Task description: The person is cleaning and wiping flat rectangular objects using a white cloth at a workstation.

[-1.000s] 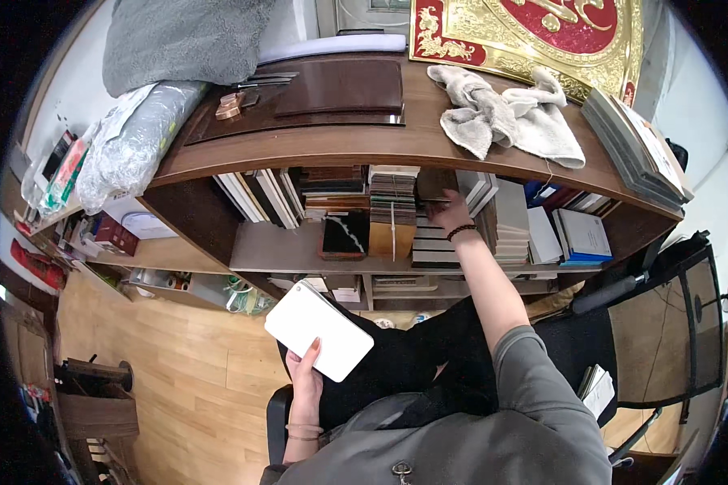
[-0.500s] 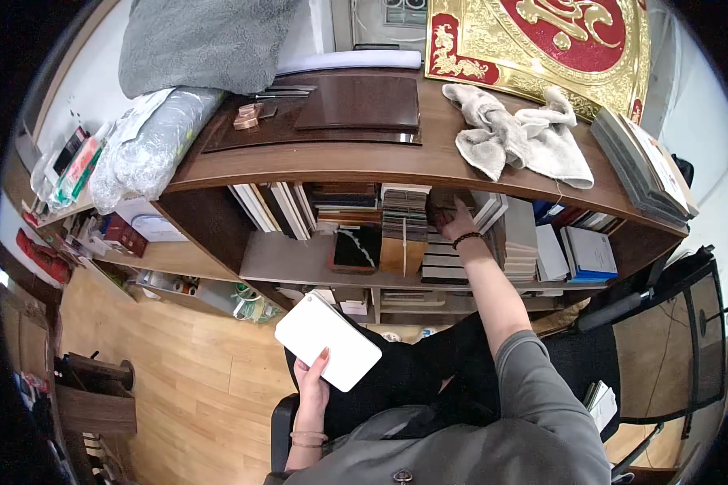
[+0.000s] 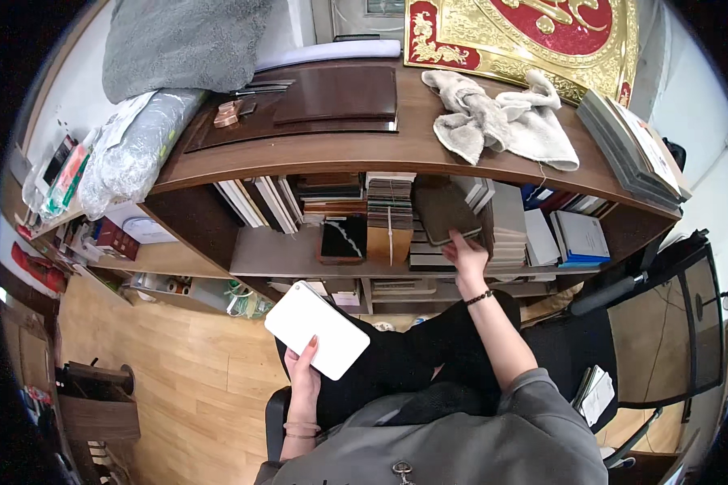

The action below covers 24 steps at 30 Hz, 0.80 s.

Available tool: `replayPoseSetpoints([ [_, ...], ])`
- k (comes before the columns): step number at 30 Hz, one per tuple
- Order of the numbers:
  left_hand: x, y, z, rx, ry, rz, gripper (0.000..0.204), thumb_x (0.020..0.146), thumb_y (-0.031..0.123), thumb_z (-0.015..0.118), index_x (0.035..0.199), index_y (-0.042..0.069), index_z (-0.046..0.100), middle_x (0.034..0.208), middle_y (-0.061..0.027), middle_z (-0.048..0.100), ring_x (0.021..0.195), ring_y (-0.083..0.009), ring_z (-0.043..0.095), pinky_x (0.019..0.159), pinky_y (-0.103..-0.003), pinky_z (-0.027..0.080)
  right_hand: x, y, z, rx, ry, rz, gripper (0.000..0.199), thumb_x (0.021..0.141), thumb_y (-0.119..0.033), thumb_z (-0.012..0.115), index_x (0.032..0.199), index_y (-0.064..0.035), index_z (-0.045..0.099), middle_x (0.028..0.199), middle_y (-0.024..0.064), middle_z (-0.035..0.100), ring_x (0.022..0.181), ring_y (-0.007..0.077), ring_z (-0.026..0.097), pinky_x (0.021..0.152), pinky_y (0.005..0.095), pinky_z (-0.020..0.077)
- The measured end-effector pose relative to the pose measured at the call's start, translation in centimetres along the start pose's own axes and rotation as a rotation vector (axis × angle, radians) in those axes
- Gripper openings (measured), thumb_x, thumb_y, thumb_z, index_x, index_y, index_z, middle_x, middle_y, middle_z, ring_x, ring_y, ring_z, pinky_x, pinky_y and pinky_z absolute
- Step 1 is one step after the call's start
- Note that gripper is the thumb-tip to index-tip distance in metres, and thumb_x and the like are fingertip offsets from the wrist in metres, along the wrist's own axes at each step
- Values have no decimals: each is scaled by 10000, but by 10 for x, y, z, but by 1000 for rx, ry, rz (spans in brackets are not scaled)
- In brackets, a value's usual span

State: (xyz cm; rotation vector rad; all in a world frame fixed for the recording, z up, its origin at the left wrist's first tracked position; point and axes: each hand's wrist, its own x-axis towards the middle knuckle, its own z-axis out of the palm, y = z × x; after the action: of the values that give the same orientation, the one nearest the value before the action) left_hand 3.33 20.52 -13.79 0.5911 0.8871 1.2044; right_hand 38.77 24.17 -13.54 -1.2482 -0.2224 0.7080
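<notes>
My left hand [image 3: 302, 373] grips a small stack of white rectangular panels [image 3: 315, 327] over my lap, thumb on top. The panels have rounded corners and a small hole near one corner. In the open shelf ahead, my right hand [image 3: 467, 257] pinches the near edge of a dark brown flat panel [image 3: 446, 213], which tilts out of the shelf. Beneath it lie stacked grey and dark panels [image 3: 433, 259]. To its left stands a packed row of thin sample boards [image 3: 390, 206]. White and grey boards [image 3: 510, 234] are stacked to its right.
On the brown shelf top [image 3: 299, 155] are dark glossy panels [image 3: 340, 95], a crumpled grey cloth [image 3: 493, 117] and a gold-and-red plaque [image 3: 534, 40]. A plastic-wrapped roll [image 3: 137, 145] lies at the left end. A mesh-backed chair [image 3: 663, 331] stands on the right, papers [image 3: 594, 396] beside me.
My right hand has drawn back toward me, pulling the dark brown panel partly out of the shelf. My left hand keeps its hold on the white panels.
</notes>
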Motion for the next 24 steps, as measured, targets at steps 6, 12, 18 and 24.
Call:
replayPoseSetpoints([
  [6,-5,5,17,95,-69,-39,391,773,87,659,1110,-31,498,1032,-89,591,945,-161,573,838,-284,445,-52,39,-40,86,-2,210,263,820,-223,654,852,24,569,738,90,604,648,165,607,587,240,506],
  [12,-7,8,88,-29,-156,-319,421,794,133,641,1139,-54,487,1049,-110,584,959,-191,573,848,-307,450,-44,43,-50,-35,-198,382,517,857,-392,570,978,109,530,756,134,619,696,209,636,595,248,501],
  [18,47,-20,197,225,-409,-395,483,790,240,645,1167,-22,494,1089,-121,572,991,-199,565,832,-302,470,-32,14,-76,-325,-487,683,675,865,-489,498,1110,136,430,968,199,583,874,264,620,709,316,529],
  [24,108,-68,253,355,-547,-346,437,741,206,709,1036,-79,560,972,-154,614,842,-183,607,693,-307,504,-60,-37,-52,428,-579,460,671,857,-434,542,1263,46,305,1130,218,489,1029,317,541,866,411,485],
])
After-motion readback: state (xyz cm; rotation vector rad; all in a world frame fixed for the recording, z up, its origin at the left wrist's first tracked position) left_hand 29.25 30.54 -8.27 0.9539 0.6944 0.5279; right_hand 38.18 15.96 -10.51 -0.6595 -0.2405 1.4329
